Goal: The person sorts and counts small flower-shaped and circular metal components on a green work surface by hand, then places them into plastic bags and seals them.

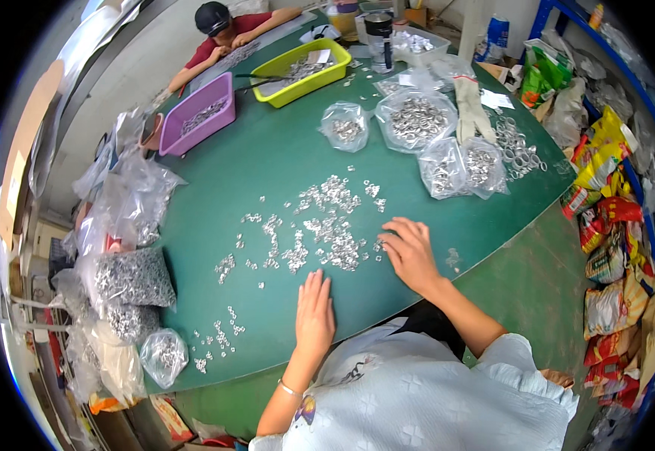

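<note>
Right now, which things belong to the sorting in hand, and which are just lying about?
In hand:
left hand flat on the green table
right hand touching the loose small metal parts

Lying about:
clear bags of parts
purple tray
yellow tray
work glove
snack packets

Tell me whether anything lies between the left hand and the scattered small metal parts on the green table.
Nothing visible does. The left hand rests flat on the green table, and only bare tabletop separates its fingers from the small metal parts. The right hand already touches them.
</note>
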The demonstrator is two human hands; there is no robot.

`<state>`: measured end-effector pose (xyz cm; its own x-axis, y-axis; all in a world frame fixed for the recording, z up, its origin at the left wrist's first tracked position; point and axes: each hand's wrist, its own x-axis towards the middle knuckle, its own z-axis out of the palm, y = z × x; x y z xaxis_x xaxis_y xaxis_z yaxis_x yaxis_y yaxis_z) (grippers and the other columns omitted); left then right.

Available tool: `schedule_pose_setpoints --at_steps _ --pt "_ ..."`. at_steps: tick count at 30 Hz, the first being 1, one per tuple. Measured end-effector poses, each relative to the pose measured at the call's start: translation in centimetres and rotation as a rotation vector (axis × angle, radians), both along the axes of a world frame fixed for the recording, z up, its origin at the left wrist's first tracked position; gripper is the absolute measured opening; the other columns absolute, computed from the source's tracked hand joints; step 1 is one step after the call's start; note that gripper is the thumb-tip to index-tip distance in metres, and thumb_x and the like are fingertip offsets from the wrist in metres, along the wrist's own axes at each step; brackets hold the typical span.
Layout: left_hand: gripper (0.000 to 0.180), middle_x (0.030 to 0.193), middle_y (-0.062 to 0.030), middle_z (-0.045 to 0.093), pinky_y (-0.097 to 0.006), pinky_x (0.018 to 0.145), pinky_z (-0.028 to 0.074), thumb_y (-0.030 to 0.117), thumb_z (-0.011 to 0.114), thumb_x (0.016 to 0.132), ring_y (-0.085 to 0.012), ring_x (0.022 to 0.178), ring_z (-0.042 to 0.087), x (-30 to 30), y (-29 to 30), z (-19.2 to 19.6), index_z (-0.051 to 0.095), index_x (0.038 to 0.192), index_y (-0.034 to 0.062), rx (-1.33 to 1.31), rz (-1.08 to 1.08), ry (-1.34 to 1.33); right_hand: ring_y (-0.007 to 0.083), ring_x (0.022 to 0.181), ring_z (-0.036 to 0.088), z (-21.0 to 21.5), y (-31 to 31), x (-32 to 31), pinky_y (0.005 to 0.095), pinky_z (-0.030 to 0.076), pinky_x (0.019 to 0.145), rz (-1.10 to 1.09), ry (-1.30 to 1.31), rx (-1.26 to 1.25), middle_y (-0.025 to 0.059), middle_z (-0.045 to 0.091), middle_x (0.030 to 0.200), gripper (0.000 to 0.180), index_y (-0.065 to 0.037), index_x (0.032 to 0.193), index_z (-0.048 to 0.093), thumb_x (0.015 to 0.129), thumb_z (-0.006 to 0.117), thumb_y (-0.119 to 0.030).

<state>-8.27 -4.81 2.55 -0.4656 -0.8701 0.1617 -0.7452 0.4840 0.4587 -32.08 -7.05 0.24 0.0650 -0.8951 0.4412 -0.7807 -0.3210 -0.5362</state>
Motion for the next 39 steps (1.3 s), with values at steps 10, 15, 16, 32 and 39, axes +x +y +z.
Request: schedule_pose_setpoints --at_steps 10,15,16,32,39 --pt "0.03 0.126 -0.0185 0.053 -0.042 0.099 0.041 -0.008 0.052 0.08 -0.0356 0.119 0.049 1.4 0.2 -1.7 0.061 0.108 -0.0026 -0.036 0.083 0.121 0.0294 0.117 0.046 0.5 1.0 -2.0 0.0425 0.033 0.093 -0.238 0.016 0.015 0.0103 0.055 0.118 0.028 -0.004 0.103 0.064 0.076 0.068 -0.007" --pt "0.03 0.102 -0.0137 0.059 -0.039 0.085 0.047 -0.014 0.056 0.073 -0.0322 0.098 0.056 2.9 0.0 -2.1 0.064 0.098 -0.0006 -0.096 0.194 0.22 0.0284 0.108 0.047 1.7 1.6 -1.7 0.0402 0.034 0.088 -0.236 0.073 0.049 0.0104 0.055 0.115 0.027 -0.005 0.1 0.065 0.074 0.071 -0.01" --pt "0.03 0.101 -0.0132 0.058 -0.037 0.083 0.047 -0.014 0.057 0.073 -0.0306 0.094 0.056 3.1 -0.1 -2.2 0.065 0.098 -0.0005 -0.108 0.198 0.229 0.0278 0.105 0.048 1.5 1.5 -1.6 0.0394 0.035 0.086 -0.209 0.048 0.063 0.0096 0.055 0.111 0.025 -0.005 0.097 0.065 0.074 0.071 -0.01" --pt "0.02 0.101 -0.0131 0.063 -0.029 0.083 0.054 -0.006 0.055 0.089 -0.0193 0.09 0.064 1.9 -2.9 -1.8 0.06 0.108 -0.0063 0.557 0.529 1.152 0.028 0.101 0.051 2.9 -1.6 3.2 0.0382 0.038 0.082 0.107 -0.103 0.085 0.0088 0.057 0.106 0.026 -0.007 0.099 0.065 0.074 0.07 -0.008" --pt "0.027 0.112 -0.0199 0.062 -0.034 0.09 0.053 -0.002 0.051 0.091 -0.0265 0.102 0.063 3.2 -3.1 -0.7 0.055 0.117 -0.0075 0.902 0.581 1.454 0.0272 0.109 0.049 1.8 -2.4 4.7 0.04 0.035 0.088 0.235 0.043 0.047 0.0074 0.056 0.111 0.025 -0.006 0.098 0.063 0.073 0.07 -0.009"
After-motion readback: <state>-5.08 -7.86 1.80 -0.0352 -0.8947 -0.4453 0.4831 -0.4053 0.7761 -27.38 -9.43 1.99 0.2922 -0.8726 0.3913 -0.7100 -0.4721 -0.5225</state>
